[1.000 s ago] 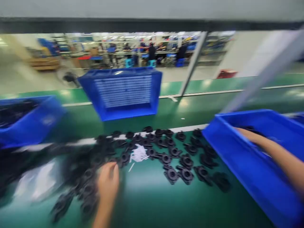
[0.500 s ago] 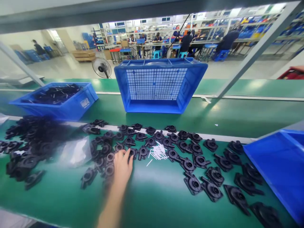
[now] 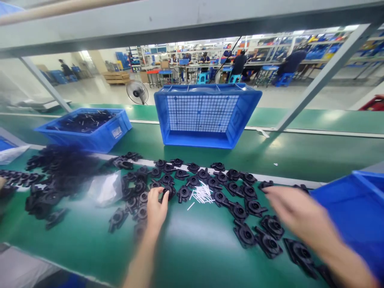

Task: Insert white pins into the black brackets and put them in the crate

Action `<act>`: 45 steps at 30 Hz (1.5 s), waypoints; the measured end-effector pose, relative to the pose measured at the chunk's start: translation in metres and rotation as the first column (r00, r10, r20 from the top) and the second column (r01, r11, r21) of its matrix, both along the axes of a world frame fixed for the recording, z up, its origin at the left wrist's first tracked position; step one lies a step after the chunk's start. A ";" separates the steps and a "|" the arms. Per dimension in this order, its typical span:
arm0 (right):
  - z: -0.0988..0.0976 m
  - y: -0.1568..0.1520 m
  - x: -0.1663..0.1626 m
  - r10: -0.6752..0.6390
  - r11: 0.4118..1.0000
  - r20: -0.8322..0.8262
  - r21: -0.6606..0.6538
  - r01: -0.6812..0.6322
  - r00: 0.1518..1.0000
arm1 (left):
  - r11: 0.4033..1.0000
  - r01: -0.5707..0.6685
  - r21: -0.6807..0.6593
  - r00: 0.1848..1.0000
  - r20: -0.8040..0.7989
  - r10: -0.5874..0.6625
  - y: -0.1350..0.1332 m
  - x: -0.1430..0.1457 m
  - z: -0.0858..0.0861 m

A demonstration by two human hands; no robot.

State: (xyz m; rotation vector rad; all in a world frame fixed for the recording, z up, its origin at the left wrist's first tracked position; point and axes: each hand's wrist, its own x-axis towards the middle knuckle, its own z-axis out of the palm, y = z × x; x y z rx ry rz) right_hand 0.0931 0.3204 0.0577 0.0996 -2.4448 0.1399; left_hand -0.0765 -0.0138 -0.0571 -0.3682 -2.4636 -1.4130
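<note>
My left hand (image 3: 156,210) has its thumb and fingers closed on a black plastic pump housing (image 3: 169,191) with a round centre and a side spout. Several like housings lie around it on the green table, among them one (image 3: 184,194) just to the right. A small pile of thin white pins (image 3: 203,193) lies right of that housing. Over the right-hand group of housings is my right hand (image 3: 301,216), smeared by motion. Its fingertips are beside a housing (image 3: 265,184) near the white strip; whether they grip it is unclear.
A blue crate (image 3: 198,141) stands tipped on its side at the back. Another blue crate (image 3: 102,138), full of black parts, is at back left. A third crate (image 3: 345,200) stands at right. A clear plastic bag (image 3: 106,190) lies by the left heap. Skin shows at the left edge.
My right hand has come into view from the right, over the housings. My left hand now pinches a housing, which has shifted slightly. The view has tilted up a little.
</note>
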 end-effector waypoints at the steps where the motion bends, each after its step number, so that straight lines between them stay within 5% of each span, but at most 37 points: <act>1: -0.015 -0.023 -0.010 0.119 0.992 0.090 0.036 -0.123 0.989 | 0.994 0.004 0.112 0.998 0.056 -0.010 0.000 0.000 0.001; 3: -0.047 -0.072 -0.034 0.239 0.965 0.279 0.035 -0.259 0.930 | 0.941 0.019 0.338 0.975 0.200 -0.091 0.002 0.002 0.001; 7: -0.093 -0.142 -0.076 0.215 0.957 0.452 0.077 -0.278 0.866 | 0.746 -0.001 0.666 0.850 0.393 -0.350 0.011 0.010 0.007; 10: -0.115 -0.158 -0.091 0.159 0.963 0.457 0.125 -0.240 0.875 | 0.638 -0.030 0.769 0.765 0.428 -0.480 0.019 0.017 0.014; 14: -0.140 -0.157 -0.096 0.083 0.975 0.415 0.154 -0.160 0.906 | 0.588 -0.054 0.807 0.697 0.452 -0.556 0.026 0.023 0.021; 22: -0.148 -0.164 -0.081 0.005 0.965 0.440 0.234 -0.120 0.898 | 0.519 -0.094 0.849 0.644 0.449 -0.619 0.026 0.023 0.024; 25: -0.141 -0.163 -0.071 0.049 0.993 0.479 0.070 -0.094 0.876 | 0.474 -0.083 0.877 0.606 0.421 -0.674 0.027 0.025 0.024; 27: -0.135 -0.160 -0.066 0.152 0.984 0.477 -0.153 -0.089 0.865 | 0.441 -0.090 0.893 0.571 0.409 -0.712 0.028 0.026 0.022; 29: -0.129 -0.156 -0.062 0.262 0.909 0.404 -0.409 -0.083 0.877 | 0.421 -0.127 0.898 0.525 0.421 -0.740 0.029 0.028 0.020; 32: -0.124 -0.150 -0.056 0.308 0.710 0.212 -0.701 -0.075 0.928 | 0.416 -0.170 0.893 0.448 0.446 -0.775 0.031 0.032 0.016; 38: -0.122 -0.139 -0.041 0.121 0.294 -0.030 -0.954 -0.065 0.992 | 0.458 -0.101 0.883 0.275 0.467 -0.840 0.038 0.045 0.014; 41: -0.117 -0.137 -0.038 0.097 0.213 -0.077 -0.972 -0.097 0.992 | 0.500 -0.054 0.864 0.208 0.499 -0.841 0.042 0.052 0.012; 45: -0.113 -0.139 -0.037 0.151 0.224 -0.112 -0.964 -0.145 0.982 | 0.526 -0.022 0.850 0.171 0.522 -0.836 0.044 0.055 0.009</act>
